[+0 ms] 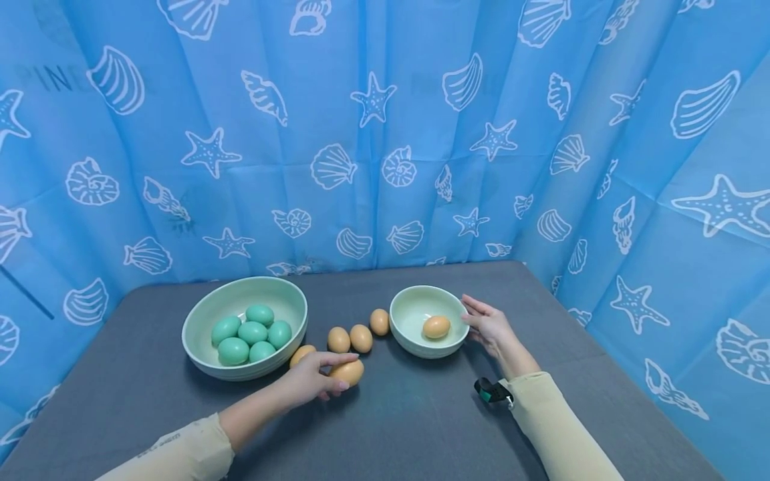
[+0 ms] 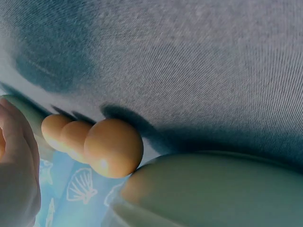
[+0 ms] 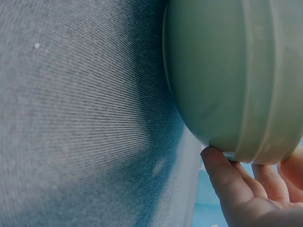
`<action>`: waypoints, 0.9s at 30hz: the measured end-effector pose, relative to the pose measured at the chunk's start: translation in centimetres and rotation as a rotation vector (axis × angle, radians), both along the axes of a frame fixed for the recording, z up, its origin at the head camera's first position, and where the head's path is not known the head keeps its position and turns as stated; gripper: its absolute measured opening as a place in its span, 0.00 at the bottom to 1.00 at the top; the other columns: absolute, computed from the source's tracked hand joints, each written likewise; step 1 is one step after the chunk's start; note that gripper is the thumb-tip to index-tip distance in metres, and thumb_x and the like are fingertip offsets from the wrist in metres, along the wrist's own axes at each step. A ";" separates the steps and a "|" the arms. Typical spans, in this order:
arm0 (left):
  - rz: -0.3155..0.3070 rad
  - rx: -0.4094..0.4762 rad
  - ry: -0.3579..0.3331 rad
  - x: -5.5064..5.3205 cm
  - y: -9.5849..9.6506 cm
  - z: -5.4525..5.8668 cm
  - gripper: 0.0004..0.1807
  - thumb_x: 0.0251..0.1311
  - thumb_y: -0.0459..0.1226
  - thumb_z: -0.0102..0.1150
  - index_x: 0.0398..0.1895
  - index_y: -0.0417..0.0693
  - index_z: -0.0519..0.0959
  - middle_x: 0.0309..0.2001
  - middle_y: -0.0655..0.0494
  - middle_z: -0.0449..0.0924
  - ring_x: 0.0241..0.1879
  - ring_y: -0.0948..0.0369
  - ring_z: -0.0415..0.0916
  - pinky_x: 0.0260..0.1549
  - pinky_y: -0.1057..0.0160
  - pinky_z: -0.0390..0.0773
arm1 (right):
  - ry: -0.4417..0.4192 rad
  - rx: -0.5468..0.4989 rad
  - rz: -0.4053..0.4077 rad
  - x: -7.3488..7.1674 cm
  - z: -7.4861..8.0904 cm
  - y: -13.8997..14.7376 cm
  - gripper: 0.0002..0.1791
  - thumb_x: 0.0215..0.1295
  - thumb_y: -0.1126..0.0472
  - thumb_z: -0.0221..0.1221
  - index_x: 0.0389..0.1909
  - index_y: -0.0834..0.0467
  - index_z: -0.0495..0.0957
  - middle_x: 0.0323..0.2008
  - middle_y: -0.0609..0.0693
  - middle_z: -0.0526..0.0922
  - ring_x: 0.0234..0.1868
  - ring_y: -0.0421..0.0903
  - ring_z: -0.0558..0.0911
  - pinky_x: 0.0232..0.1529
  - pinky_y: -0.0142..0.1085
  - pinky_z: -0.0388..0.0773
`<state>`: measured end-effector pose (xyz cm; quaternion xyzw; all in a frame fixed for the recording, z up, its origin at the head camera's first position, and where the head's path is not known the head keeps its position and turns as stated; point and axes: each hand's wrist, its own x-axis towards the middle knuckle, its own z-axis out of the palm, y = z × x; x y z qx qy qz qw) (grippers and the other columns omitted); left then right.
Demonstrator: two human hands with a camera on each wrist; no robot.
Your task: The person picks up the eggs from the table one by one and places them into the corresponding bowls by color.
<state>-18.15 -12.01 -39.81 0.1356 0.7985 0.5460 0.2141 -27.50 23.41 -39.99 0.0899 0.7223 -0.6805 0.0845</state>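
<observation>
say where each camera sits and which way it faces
Head: on the head, looking forward and down at the table; left fingers, right fingers and sleeves show.
Left wrist: worn there, facing brown eggs by the large bowl; left fingers show.
Right wrist: worn there, facing the small bowl; right fingers show.
Head and right wrist share the small bowl.

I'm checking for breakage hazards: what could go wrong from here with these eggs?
The brown egg in the left hand might slip if its grip loosens. Loose brown eggs nearby could roll if that hand brushes them. The right hand touches the small bowl; a push might shift it, rolling the egg inside.
</observation>
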 end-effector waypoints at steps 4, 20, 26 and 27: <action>0.000 0.006 0.029 -0.2 0.2 0.3 0.30 0.64 0.29 0.63 0.70 0.39 0.70 0.45 0.49 0.83 0.35 0.60 0.79 0.31 0.58 0.81 | -0.007 -0.003 0.000 -0.1 0.0 0.2 0.32 0.76 0.71 0.49 0.78 0.59 0.54 0.77 0.58 0.54 0.75 0.57 0.60 0.72 0.55 0.63; 0.061 -0.041 0.135 -1.4 1.6 1.6 0.30 0.61 0.30 0.67 0.68 0.42 0.74 0.48 0.45 0.81 0.34 0.61 0.79 0.30 0.59 0.81 | -0.011 -0.019 0.009 0.0 0.2 0.0 0.33 0.77 0.70 0.49 0.78 0.59 0.52 0.77 0.58 0.54 0.76 0.58 0.59 0.73 0.56 0.61; 0.042 -0.055 0.153 -1.9 2.3 2.1 0.29 0.62 0.31 0.67 0.68 0.44 0.75 0.52 0.43 0.75 0.35 0.61 0.78 0.31 0.62 0.80 | -0.013 -0.006 0.016 0.0 0.1 0.1 0.32 0.77 0.70 0.48 0.78 0.59 0.53 0.77 0.58 0.54 0.75 0.58 0.60 0.73 0.55 0.61; 0.038 -0.054 0.154 -2.0 2.4 2.2 0.29 0.62 0.31 0.67 0.68 0.44 0.75 0.53 0.42 0.74 0.35 0.61 0.78 0.30 0.62 0.80 | -0.013 -0.005 0.016 0.0 0.1 0.1 0.32 0.77 0.70 0.48 0.78 0.59 0.53 0.77 0.58 0.54 0.75 0.58 0.60 0.73 0.55 0.61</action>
